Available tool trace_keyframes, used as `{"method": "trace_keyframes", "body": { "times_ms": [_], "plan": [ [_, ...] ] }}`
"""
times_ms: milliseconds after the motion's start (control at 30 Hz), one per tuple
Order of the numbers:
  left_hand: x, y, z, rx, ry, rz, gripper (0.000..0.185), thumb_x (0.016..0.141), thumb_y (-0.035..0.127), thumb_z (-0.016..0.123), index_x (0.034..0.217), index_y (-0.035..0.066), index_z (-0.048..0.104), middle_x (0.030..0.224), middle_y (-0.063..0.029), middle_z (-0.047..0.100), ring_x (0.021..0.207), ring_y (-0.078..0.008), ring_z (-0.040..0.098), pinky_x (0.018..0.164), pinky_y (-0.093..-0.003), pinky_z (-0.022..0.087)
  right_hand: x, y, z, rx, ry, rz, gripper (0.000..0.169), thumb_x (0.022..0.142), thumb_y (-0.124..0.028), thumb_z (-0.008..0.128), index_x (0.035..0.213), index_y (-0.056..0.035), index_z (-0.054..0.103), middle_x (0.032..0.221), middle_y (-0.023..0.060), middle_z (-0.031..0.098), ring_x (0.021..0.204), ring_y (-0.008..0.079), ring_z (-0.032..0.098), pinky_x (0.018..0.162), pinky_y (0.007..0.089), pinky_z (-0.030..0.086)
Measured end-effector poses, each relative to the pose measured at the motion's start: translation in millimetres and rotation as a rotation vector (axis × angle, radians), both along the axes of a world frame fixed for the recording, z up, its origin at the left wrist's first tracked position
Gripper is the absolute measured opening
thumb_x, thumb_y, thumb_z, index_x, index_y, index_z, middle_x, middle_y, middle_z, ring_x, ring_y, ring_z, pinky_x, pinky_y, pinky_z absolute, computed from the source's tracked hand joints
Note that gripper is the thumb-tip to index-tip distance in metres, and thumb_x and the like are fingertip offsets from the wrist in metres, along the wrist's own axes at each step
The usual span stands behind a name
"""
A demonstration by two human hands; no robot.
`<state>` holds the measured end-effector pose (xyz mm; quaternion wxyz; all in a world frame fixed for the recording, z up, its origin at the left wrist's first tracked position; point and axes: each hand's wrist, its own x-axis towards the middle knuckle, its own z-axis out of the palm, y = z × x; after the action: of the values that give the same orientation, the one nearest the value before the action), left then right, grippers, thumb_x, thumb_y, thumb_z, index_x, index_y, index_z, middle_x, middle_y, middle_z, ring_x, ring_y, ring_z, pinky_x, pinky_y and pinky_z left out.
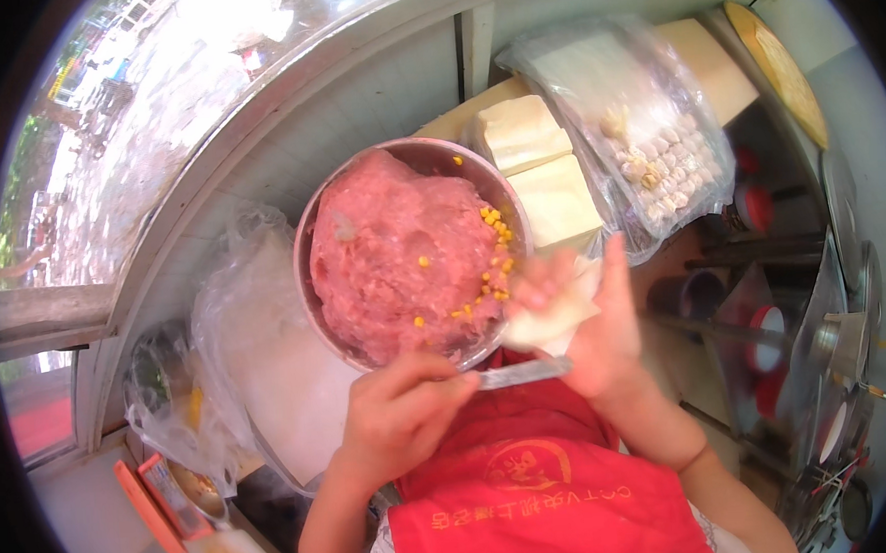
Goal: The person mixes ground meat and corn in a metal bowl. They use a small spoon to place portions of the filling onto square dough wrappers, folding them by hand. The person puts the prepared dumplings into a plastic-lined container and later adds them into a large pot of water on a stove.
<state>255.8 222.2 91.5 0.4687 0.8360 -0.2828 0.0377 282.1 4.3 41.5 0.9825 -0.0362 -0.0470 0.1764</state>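
A steel bowl [302, 284] holds pink minced meat [403, 241], with yellow corn kernels [497, 232] mostly along its right side. My left hand [409, 413], below the bowl, grips a flat metal spatula [519, 374] that points right. Its tip lies beside the palm of my right hand [603, 328]. A thin pale dough wrapper [557, 312] rests in my right hand, whose fingers are blurred and partly curled around it. Two stacks of square wrappers [555, 199] stand just right of the bowl. Whether filling lies on the held wrapper, I cannot tell.
A plastic-covered tray [669, 152] at the upper right bears rows of small wrapped dumplings [667, 171]. Left of the bowl lies a pale tray [289, 359] partly under clear plastic. Orange-edged containers [169, 501] stand at the lower left. Shelves with jars [766, 338] are on the right.
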Motion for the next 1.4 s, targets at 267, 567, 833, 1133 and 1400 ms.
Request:
{"method": "trace_keyframes", "body": {
  "times_ms": [267,567,833,1133,1400],
  "plan": [
    [10,-7,9,0.283,-0.378,0.150,0.021,0.072,-0.003,0.073,0.092,0.005,0.073,0.079,-0.0064,0.064,0.058,-0.0193,0.060,0.048,-0.0286,0.044,-16,10,33,-0.256,0.323,0.183,0.025,0.103,-0.025,0.041,0.095,-0.0063,0.054,0.112,0.0140,0.061,0.113,0.0303,0.059,0.102,0.0428,0.046],
    [2,-14,-1,0.245,-0.389,0.206,0.022,0.072,-0.003,0.072,0.093,0.003,0.073,0.078,-0.0063,0.063,0.055,-0.0185,0.059,0.046,-0.0289,0.044,-17,17,35,-0.327,0.515,-0.001,0.018,0.105,-0.017,0.043,0.110,-0.0044,0.056,0.101,0.0097,0.062,0.105,0.0254,0.062,0.100,0.0415,0.049],
    [-2,-21,0,0.251,-0.340,0.215,0.027,0.071,-0.008,0.072,0.096,0.003,0.072,0.078,-0.0090,0.063,0.056,-0.0218,0.060,0.048,-0.0296,0.046,-21,14,9,-0.291,0.277,-0.120,0.022,0.106,-0.020,0.041,0.103,-0.0030,0.054,0.098,0.0086,0.060,0.104,0.0277,0.063,0.097,0.0413,0.052],
    [2,0,16,0.559,-0.083,0.284,0.018,0.078,-0.002,0.067,0.094,0.006,0.069,0.082,-0.0071,0.063,0.058,-0.0279,0.063,0.050,-0.0361,0.048,45,-106,-8,-1.458,-0.005,-0.899,0.018,0.103,-0.013,0.049,0.102,0.0014,0.058,0.117,0.0110,0.062,0.113,0.0222,0.058,0.104,0.0363,0.042],
    [-7,-5,6,0.590,0.074,0.236,0.014,0.082,0.004,0.066,0.096,0.007,0.069,0.082,-0.0076,0.061,0.061,-0.0304,0.063,0.051,-0.0377,0.049,65,-105,3,-2.103,-0.703,-0.344,0.018,0.087,-0.004,0.065,0.106,-0.0015,0.066,0.111,0.0115,0.065,0.099,0.0232,0.064,0.085,0.0332,0.049]
  ]
}}
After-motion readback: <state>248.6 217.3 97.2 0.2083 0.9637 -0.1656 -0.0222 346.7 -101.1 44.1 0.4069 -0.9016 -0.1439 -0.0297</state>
